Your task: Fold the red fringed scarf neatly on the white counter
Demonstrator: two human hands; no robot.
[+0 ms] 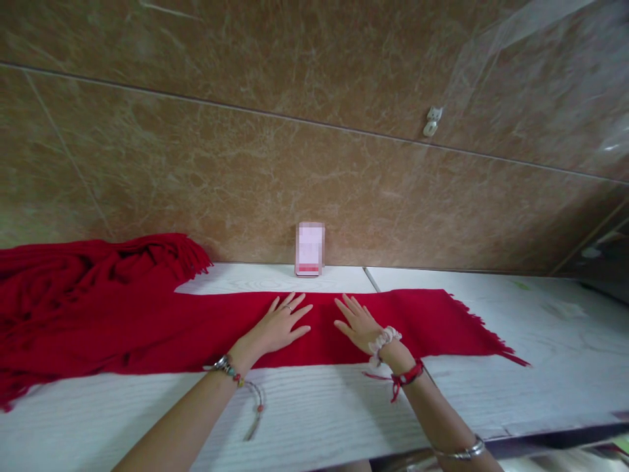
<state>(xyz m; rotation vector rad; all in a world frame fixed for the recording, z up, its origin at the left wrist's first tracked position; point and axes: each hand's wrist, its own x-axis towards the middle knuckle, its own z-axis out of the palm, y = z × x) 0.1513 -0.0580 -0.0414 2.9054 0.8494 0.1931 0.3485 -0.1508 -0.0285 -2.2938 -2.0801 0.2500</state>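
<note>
A long red scarf point(417, 321) with fringed ends lies across the white tabletop, flat in the middle and at the right. Its left part is bunched in loose folds, with a fringe hanging toward the wall. My left hand point(280, 326) rests palm down on the flat stretch, fingers spread, a ring on one finger. Close by on its right, my right hand point(360, 322) also lies flat on the cloth with fingers apart. Neither hand grips the fabric. Bracelets circle both wrists, and a pale scrunchie point(382, 342) sits on the right one.
Behind the scarf, a phone point(309, 249) with a blurred screen leans upright against the brown marbled wall point(236, 170). A small white hook point(432, 122) is fixed to that wall. The white table point(314, 406) has a seam, and its front edge runs along the bottom right.
</note>
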